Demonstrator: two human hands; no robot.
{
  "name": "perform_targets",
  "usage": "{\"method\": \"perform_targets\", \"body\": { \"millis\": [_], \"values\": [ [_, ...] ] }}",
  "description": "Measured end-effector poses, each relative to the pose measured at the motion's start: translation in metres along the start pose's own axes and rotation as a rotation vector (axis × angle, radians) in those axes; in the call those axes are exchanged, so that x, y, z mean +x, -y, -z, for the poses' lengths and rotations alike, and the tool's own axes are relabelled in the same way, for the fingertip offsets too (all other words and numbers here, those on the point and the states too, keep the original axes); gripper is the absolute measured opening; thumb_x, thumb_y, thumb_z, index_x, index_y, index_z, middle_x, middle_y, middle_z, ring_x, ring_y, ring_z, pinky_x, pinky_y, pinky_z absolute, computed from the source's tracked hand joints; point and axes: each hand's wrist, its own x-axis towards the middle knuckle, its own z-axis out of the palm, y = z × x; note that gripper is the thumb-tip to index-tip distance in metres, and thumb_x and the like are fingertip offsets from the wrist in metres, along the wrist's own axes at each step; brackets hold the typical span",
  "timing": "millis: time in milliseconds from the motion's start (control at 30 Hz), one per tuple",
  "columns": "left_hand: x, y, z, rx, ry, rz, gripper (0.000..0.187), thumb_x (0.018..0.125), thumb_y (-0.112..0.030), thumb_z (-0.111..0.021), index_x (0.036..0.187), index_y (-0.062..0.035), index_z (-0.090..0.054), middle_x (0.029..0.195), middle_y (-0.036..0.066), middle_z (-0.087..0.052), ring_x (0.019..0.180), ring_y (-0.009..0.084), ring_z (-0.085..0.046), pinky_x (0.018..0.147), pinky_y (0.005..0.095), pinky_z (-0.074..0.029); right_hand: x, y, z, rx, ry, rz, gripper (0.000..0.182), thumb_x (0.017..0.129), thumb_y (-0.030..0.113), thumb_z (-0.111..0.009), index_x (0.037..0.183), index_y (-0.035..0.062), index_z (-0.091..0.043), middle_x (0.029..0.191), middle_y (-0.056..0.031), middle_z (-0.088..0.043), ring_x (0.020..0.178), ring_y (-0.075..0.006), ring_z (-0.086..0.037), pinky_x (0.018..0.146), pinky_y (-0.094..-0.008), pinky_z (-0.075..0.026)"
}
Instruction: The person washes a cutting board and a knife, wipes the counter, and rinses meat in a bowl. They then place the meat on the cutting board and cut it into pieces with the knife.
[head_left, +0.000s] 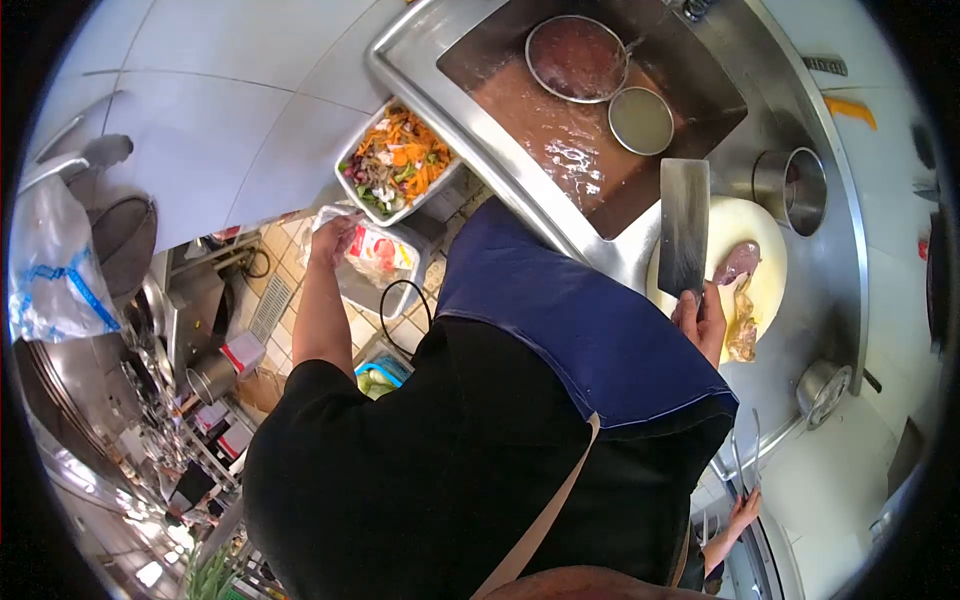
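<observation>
My right hand point(700, 320) holds the handle of a cleaver point(685, 225), its broad blade over the edge of a round pale cutting board point(770, 230). On the board, beside the blade, lie a dark reddish piece of meat point(737, 262) and a yellowish-brown piece point(743, 325). My left hand point(335, 238) is stretched out to the other side, at the rim of a grey bin point(430, 245) lined with clear plastic. A plastic package with red and white print point(380, 250) lies in that bin. The fingertips of this hand are blurred and partly hidden.
A sink point(480, 120) holds reddish water and two round containers point(577, 60) point(641, 121). Beside it stand a bin of vegetable scraps point(400, 160) and a metal pot point(790, 190). At the lower right, another person's hand point(743, 515) is near a metal rack.
</observation>
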Motion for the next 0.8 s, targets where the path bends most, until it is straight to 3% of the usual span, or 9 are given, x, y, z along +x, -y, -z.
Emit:
{"method": "perform_targets", "body": {
  "millis": [67, 100, 167, 200, 367, 400, 467, 633, 800],
  "values": [
    [0.036, 0.005, 0.006, -0.170, 0.074, -0.098, 0.020, 0.095, -0.012, -0.059, 0.108, -0.0035, -0.072, 0.089, 0.004, -0.072, 0.062, 0.0089, -0.051, 0.055, 0.0221, -0.042, 0.005, 0.000, -0.004, -0.102, -0.046, 0.028, 0.015, 0.107, 0.012, -0.055, 0.113, 0.0001, -0.061, 0.072, 0.0026, -0.049, 0.062, -0.0045, -0.042, 0.054, -0.0244, -0.034],
    [0.041, -0.009, 0.009, -0.076, 0.330, -0.150, 0.020, 0.095, -0.016, -0.062, 0.109, -0.0057, -0.073, 0.096, 0.004, -0.071, 0.078, 0.0109, -0.059, 0.070, 0.0254, -0.048, 0.007, -0.002, -0.006, -0.128, -0.048, 0.026, 0.014, 0.106, 0.013, -0.056, 0.111, 0.0001, -0.060, 0.071, 0.0027, -0.049, 0.062, -0.0045, -0.043, 0.054, -0.0248, -0.035],
    [0.057, -0.023, -0.012, 0.021, -0.090, -0.127, 0.069, 0.093, -0.034, -0.071, 0.152, -0.0119, -0.045, 0.135, 0.008, -0.063, 0.114, 0.0184, -0.059, 0.102, 0.0301, -0.042, 0.011, 0.005, -0.006, -0.188, -0.028, 0.033, 0.013, 0.105, 0.014, -0.058, 0.108, 0.0006, -0.060, 0.068, 0.0007, -0.049, 0.061, -0.0070, -0.045, 0.055, -0.0266, -0.037],
    [0.058, -0.040, -0.014, 0.103, -0.075, -0.190, 0.091, 0.088, -0.038, -0.079, 0.160, -0.0113, -0.030, 0.144, 0.012, -0.059, 0.124, 0.0245, -0.057, 0.106, 0.0338, -0.043, 0.013, 0.010, -0.004, -0.221, 0.009, 0.040, 0.013, 0.105, 0.014, -0.059, 0.107, 0.0010, -0.060, 0.066, -0.0015, -0.051, 0.060, -0.0096, -0.046, 0.056, -0.0279, -0.039],
    [0.074, -0.132, -0.069, 0.530, -0.572, -0.862, 0.066, 0.090, -0.031, -0.080, 0.141, 0.0037, -0.055, 0.127, 0.020, -0.067, 0.112, 0.0301, -0.064, 0.100, 0.0398, -0.052, 0.005, -0.017, -0.009, -0.265, -0.101, 0.163, 0.017, 0.102, 0.017, -0.063, 0.110, 0.0020, -0.064, 0.063, -0.0141, -0.053, 0.061, -0.0215, -0.054, 0.067, -0.0345, -0.048],
    [0.057, -0.159, -0.100, 0.549, -0.527, -0.884, 0.066, 0.090, -0.031, -0.080, 0.141, 0.0037, -0.055, 0.127, 0.020, -0.067, 0.112, 0.0301, -0.064, 0.100, 0.0398, -0.052, -0.001, -0.021, -0.011, -0.240, -0.131, 0.139, 0.018, 0.102, 0.017, -0.063, 0.110, 0.0016, -0.064, 0.063, -0.0151, -0.054, 0.061, -0.0208, -0.057, 0.066, -0.0352, -0.049],
    [0.011, -0.205, -0.167, 0.464, -0.408, -1.314, 0.049, 0.095, -0.022, -0.074, 0.132, 0.0070, -0.061, 0.127, 0.017, -0.067, 0.111, 0.0263, -0.065, 0.098, 0.0381, -0.052, -0.015, -0.016, -0.012, -0.194, -0.176, 0.033, 0.018, 0.102, 0.017, -0.063, 0.112, 0.0017, -0.064, 0.064, -0.0154, -0.056, 0.060, -0.0205, -0.059, 0.063, -0.0357, -0.048],
    [-0.051, -0.267, -0.401, 0.237, 0.521, -1.199, 0.030, 0.103, -0.010, -0.062, 0.127, 0.0074, -0.063, 0.124, 0.018, -0.071, 0.115, 0.0227, -0.069, 0.099, 0.0353, -0.056, -0.044, -0.030, -0.010, -0.146, -0.272, -0.049, 0.020, 0.101, 0.016, -0.063, 0.115, 0.0013, -0.063, 0.070, -0.0192, -0.064, 0.059, -0.0234, -0.065, 0.057, -0.0364, -0.048],
    [-0.049, -0.257, -0.640, 0.090, 1.060, -0.412, 0.029, 0.099, -0.001, -0.065, 0.125, 0.0108, -0.062, 0.117, 0.023, -0.070, 0.112, 0.0322, -0.069, 0.103, 0.0425, -0.058, -0.068, -0.046, -0.018, -0.136, -0.416, -0.059, 0.018, 0.101, 0.015, -0.063, 0.113, 0.0010, -0.064, 0.075, -0.0224, -0.066, 0.064, -0.0353, -0.068, 0.060, -0.0407, -0.050]
  ]
}}
